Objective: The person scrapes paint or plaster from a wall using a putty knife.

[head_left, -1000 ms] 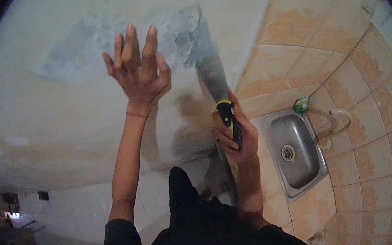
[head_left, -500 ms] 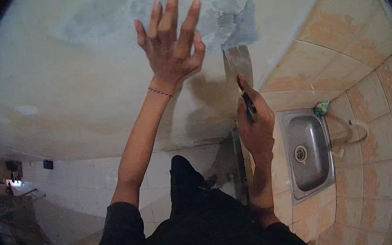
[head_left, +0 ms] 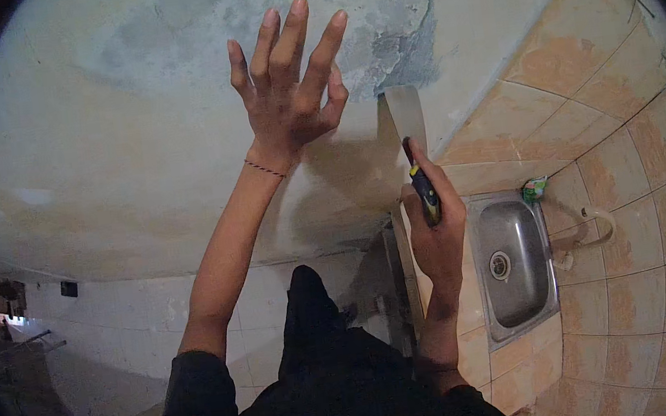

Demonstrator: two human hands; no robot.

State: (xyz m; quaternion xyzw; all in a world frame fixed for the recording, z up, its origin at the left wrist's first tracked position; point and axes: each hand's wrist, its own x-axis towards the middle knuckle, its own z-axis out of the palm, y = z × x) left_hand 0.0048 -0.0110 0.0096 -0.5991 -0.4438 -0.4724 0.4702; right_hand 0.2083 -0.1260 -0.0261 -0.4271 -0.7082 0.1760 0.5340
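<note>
My right hand (head_left: 440,233) is closed around the black and yellow handle of a putty knife (head_left: 406,111). Its wide metal blade points up the wall, with its edge at the lower border of a rough grey bare patch (head_left: 402,56) in the pale wall (head_left: 139,160). To the left of the blade, my left hand (head_left: 287,90) is open with fingers spread, over the patch's lower part. Whether its palm presses on the wall is hidden by the back of the hand. A thin cord bracelet circles the left wrist.
At the right, a steel sink (head_left: 518,265) is set in a tiled counter (head_left: 512,372), beside orange and cream wall tiles (head_left: 632,239). A pale tap (head_left: 590,232) and a green packet (head_left: 534,188) are by it. White floor tiles (head_left: 139,312) lie lower left.
The putty knife's blade has turned and sits slightly lower against the patch's edge. My left hand stays spread in nearly the same place. The whole view has shifted a little.
</note>
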